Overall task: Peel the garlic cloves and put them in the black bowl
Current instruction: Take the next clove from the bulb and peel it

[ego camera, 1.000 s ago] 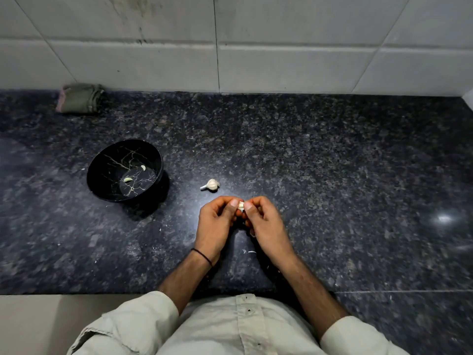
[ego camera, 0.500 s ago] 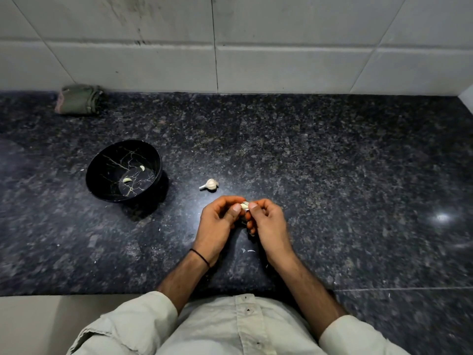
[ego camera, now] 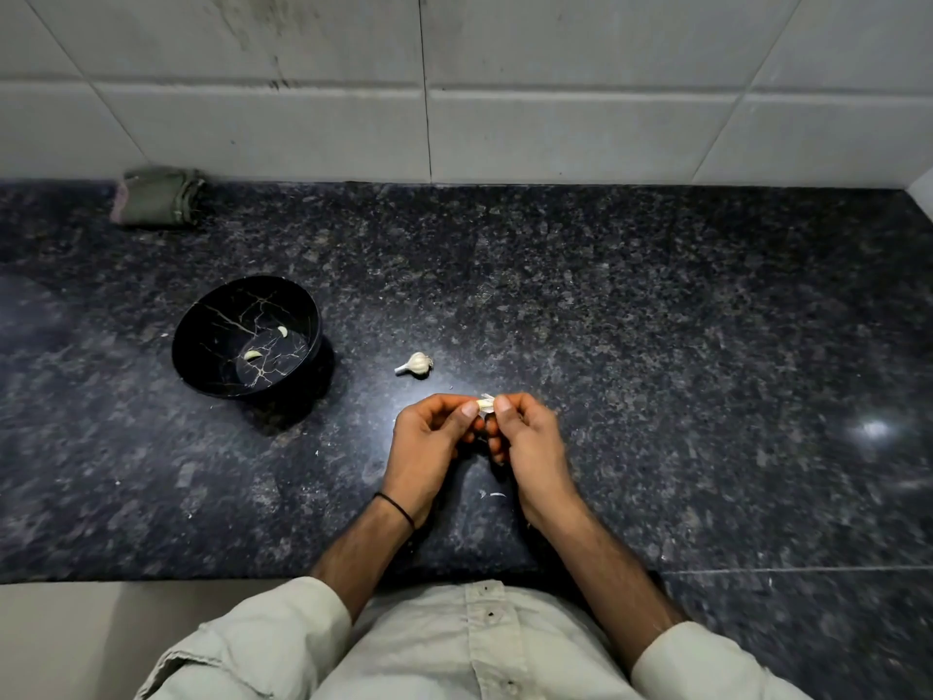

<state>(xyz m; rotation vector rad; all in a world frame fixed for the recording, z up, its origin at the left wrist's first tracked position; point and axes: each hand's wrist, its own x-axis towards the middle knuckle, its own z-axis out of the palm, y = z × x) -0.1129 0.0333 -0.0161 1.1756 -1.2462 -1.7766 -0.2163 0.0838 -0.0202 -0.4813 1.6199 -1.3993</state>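
A clove is held just above the counter, pinched between both hands at the centre of the view. Loose papery skin is seen standing off its far end.

The left hand is curled, its thumb tip pressed against the clove's left side, with the fingers folded round the far side. The right hand is likewise curled, thumb tip set on the clove's right side and the other fingers tucked beneath. How those fingers bear on the underside of the clove cannot be told. The two thumb tips are nearly touching. A thin dark band is worn on the left wrist.

Just beyond the hands and apart from them, a small bulb is lying on its side on the counter, stalk pointing left. Further left, the bowl is standing upright on the counter. It is black, with pale crack-like veining. Two peeled cloves are lying inside it, apart from one another — one on the bowl's floor, the other nearer its far wall.

Small white scraps are noted on the counter between the wrists. A folded green cloth is lying at the far left, against the tiled wall. A pale shirt with rolled sleeves is seen at the bottom edge.
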